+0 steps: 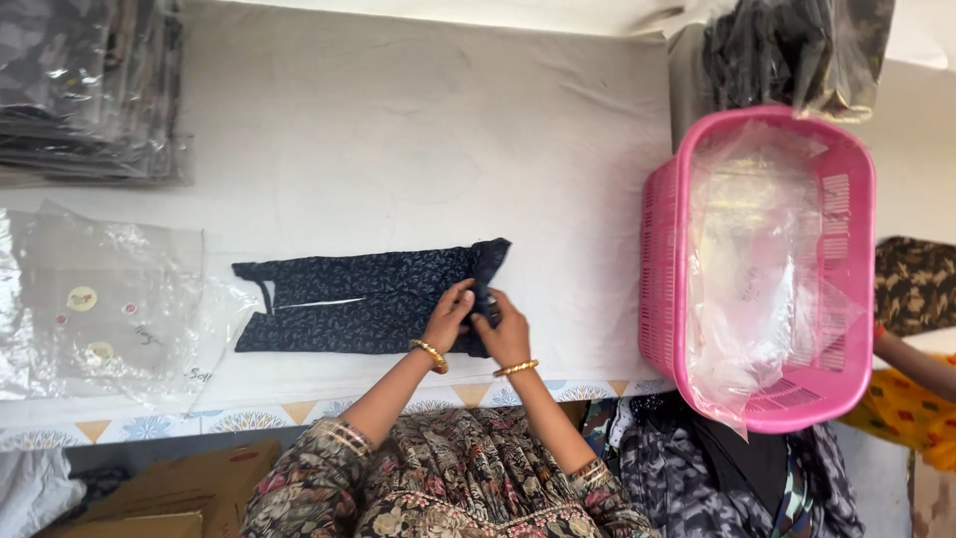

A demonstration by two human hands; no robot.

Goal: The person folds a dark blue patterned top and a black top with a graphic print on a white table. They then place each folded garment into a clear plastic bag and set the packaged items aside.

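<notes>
On the white table (398, 130), left hand (448, 317) and right hand (503, 329) pinch the dark garment's (368, 299) right end.

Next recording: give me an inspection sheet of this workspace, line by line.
Surface: white cloth-covered table with a patterned front border.
Job's things: dark printed garment lying flat, its right end folded up.
Clutter: clear plastic bags at left; stack of bagged dark garments top left; pink basket holding clear bags at right; another bagged dark bundle above it.
Grippers: left hand and right hand both pinch the garment's folded end; bangles on both wrists.
Cables: nothing seen.
Surroundings: cardboard box below left; another person's arm at the right edge.
</notes>
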